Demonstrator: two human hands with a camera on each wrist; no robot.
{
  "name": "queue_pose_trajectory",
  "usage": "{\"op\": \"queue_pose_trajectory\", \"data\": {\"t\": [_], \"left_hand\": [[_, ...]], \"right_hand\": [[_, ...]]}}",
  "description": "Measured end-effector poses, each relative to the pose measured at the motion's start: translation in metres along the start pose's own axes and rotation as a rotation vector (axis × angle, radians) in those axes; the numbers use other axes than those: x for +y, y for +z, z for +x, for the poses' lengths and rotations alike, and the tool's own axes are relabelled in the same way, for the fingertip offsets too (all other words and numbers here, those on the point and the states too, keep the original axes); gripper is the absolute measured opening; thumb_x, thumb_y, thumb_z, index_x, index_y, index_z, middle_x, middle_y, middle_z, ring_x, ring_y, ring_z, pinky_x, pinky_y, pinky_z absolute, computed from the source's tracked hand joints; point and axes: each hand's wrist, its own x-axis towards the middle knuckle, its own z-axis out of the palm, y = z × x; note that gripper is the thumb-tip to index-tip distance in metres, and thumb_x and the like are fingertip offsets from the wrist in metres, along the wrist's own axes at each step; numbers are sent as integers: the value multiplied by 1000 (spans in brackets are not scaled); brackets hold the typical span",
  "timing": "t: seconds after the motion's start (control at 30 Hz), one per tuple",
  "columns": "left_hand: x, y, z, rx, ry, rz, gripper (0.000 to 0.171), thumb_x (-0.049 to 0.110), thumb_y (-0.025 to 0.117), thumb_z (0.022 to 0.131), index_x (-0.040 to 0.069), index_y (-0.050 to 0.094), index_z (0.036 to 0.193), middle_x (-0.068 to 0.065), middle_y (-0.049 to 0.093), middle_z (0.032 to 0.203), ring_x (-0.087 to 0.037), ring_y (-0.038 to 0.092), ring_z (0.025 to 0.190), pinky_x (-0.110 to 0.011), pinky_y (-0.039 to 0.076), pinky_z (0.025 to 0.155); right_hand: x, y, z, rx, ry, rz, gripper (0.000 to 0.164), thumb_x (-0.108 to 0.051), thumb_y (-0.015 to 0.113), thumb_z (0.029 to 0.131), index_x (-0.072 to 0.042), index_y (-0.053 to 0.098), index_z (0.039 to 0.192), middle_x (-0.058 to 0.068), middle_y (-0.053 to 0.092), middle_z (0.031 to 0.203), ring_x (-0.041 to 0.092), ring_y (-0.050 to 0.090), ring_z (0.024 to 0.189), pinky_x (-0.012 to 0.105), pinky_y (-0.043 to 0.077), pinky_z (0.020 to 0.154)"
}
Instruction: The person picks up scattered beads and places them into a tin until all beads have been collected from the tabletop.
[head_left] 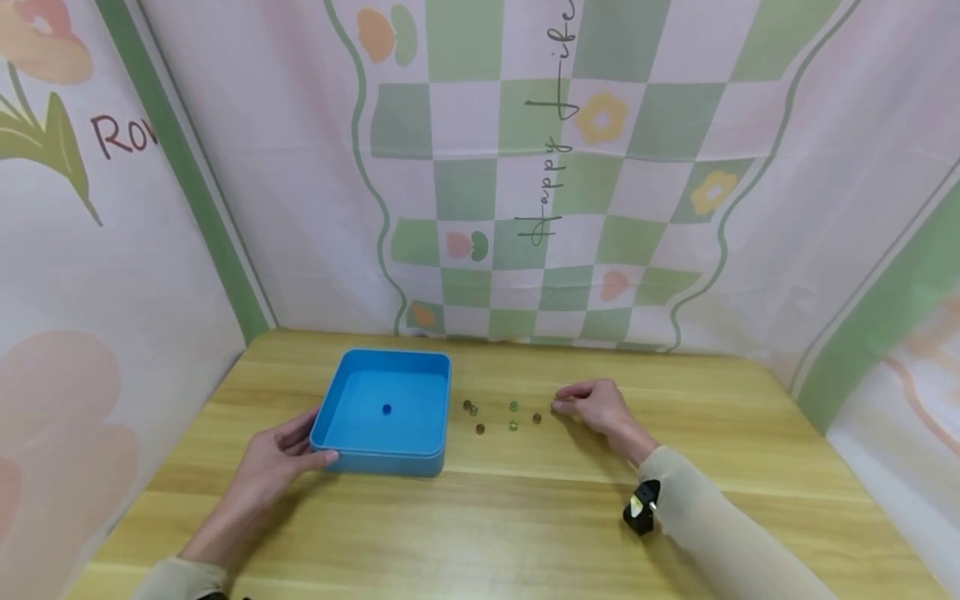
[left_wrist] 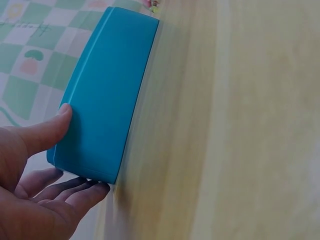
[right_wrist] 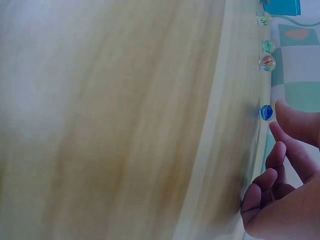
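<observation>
Nearest the left edge of the bench (head_left: 525,525), the left hand (head_left: 272,458) grips the near left corner of a blue box (head_left: 386,464), its thumb on the front wall and its other fingers bent against the left side. The box stands left of the middle, towards the far edge, with a dark blue marble (head_left: 387,409) on its floor. Right of it, well in from the far edge, come a brown marble (head_left: 467,405) with a green marble (head_left: 474,410) just beside it, a second brown marble (head_left: 480,429) nearer the front edge, two more green marbles (head_left: 513,406), and a third brown marble (head_left: 537,418). Farthest right, the right hand (head_left: 600,410) has thumb and forefinger parted at a blue swirled marble (right_wrist: 266,112); whether they pinch it I cannot tell. Its other fingers are curled. A black device (head_left: 640,508) sits at the right sleeve's cuff (head_left: 660,467).
</observation>
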Motion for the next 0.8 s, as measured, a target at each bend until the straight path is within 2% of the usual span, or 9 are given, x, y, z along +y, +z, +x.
{"op": "queue_pose_trajectory", "data": {"t": [0.1, 0.2, 0.8], "left_hand": [[0, 0, 0, 3, 7, 1, 91, 17, 88, 88, -2, 35, 161, -28, 36, 161, -44, 48, 141, -38, 50, 107], [1, 1, 0, 4, 7, -2, 92, 17, 88, 88, -2, 35, 161, -28, 36, 161, -44, 48, 142, -38, 49, 108], [3, 1, -2, 8, 1, -1, 90, 15, 88, 89, -2, 36, 160, -29, 37, 161, -44, 48, 141, -37, 50, 107]], "right_hand": [[-1, 1, 0, -6, -4, -9, 28, -14, 82, 93, 0, 78, 117, 23, 69, 133, 45, 56, 131, 54, 49, 108], [-2, 1, 1, -9, -3, -14, 27, -14, 82, 94, 0, 78, 117, 23, 68, 133, 46, 56, 131, 55, 48, 110], [-5, 0, 0, -17, 4, -40, 22, -12, 81, 94, 0, 80, 113, 25, 68, 133, 45, 55, 132, 57, 46, 113]]}}
